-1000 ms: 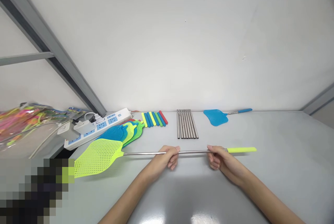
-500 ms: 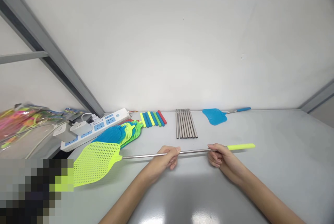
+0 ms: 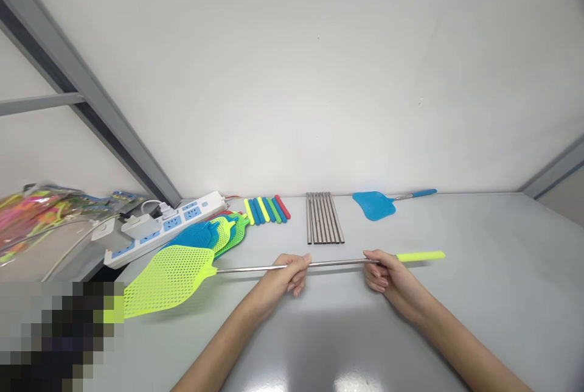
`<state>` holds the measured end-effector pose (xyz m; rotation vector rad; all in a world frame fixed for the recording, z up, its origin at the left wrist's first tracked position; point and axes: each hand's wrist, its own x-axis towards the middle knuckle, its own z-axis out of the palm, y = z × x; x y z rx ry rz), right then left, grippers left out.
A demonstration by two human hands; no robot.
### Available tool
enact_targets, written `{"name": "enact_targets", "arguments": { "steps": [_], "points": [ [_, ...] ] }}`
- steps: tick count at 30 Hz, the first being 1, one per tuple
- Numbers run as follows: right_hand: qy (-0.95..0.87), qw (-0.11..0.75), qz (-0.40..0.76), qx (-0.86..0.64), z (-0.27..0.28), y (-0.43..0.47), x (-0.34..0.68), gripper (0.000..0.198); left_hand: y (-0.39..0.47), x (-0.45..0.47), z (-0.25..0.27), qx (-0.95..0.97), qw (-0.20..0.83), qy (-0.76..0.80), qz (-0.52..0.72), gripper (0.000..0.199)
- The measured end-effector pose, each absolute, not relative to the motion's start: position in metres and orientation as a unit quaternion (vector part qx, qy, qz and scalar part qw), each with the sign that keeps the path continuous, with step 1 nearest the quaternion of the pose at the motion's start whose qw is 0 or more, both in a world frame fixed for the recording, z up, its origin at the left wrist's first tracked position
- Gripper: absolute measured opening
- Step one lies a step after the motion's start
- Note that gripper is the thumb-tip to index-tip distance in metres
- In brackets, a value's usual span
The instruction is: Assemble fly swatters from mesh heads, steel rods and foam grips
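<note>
A yellow-green fly swatter (image 3: 171,276) with a long metal rod and a yellow handle lies across both my hands, above the table. My left hand (image 3: 288,276) pinches the rod near its middle, thumb on top. Close to the yellow handle, my right hand (image 3: 385,273) is closed round the rod's other end. The swatter's perforated head points left, and its far left tip is hidden by a blurred block. Behind my hands lie several metal tubes (image 3: 323,218) side by side, and a blue fly swatter (image 3: 374,205) with a short rod and blue handle.
Several coloured handles (image 3: 267,210) in yellow, blue, green and red lie in a row by the wall. Left of them, loose swatter heads (image 3: 194,234) overlap beside a white power strip (image 3: 182,221) with plugs. A bag of colourful items (image 3: 50,209) sits farther left.
The yellow-green swatter's head has shifted slightly right and up. My left hand has moved a little left along the rod; my right hand is almost still.
</note>
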<state>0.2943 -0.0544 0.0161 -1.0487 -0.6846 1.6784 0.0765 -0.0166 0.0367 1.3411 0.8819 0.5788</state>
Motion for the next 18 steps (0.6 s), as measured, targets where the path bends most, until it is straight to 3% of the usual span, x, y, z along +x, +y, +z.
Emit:
{"name": "enact_targets", "arguments": {
  "steps": [18],
  "points": [
    [-0.251, 0.512, 0.696, -0.436, 0.0164, -0.0496, 0.2958, 0.037, -0.0139, 0.0727, 0.04, 0.621, 0.622, 0.411, 0.242, 0.041]
  ]
}}
